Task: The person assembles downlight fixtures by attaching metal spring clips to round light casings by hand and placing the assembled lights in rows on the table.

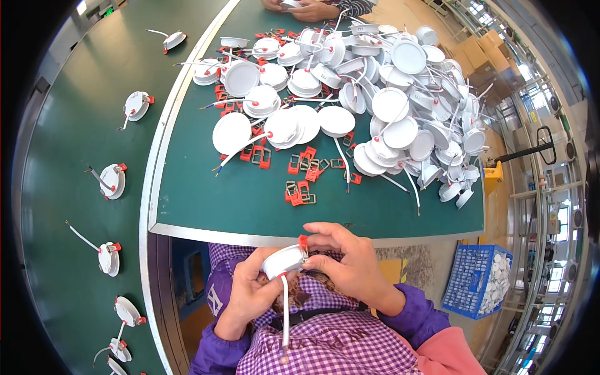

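Note:
My left hand [245, 289] holds a round white lamp fitting [284, 260] by its underside, just below the table's near edge. A white cable [285, 312] hangs from it over my checked apron. My right hand [350, 259] grips the fitting's right side, fingers pressing on a red spring clip [303, 240] at its rim. Loose red clips with metal springs [299, 192] lie on the green table [212, 200] just beyond my hands.
A big heap of white lamp fittings [387, 106] covers the far and right table. Finished fittings with red clips [112, 181] lie spaced along the green belt at left. Another person's hands [309, 9] work at the far edge. A blue crate [478, 281] stands on the floor at right.

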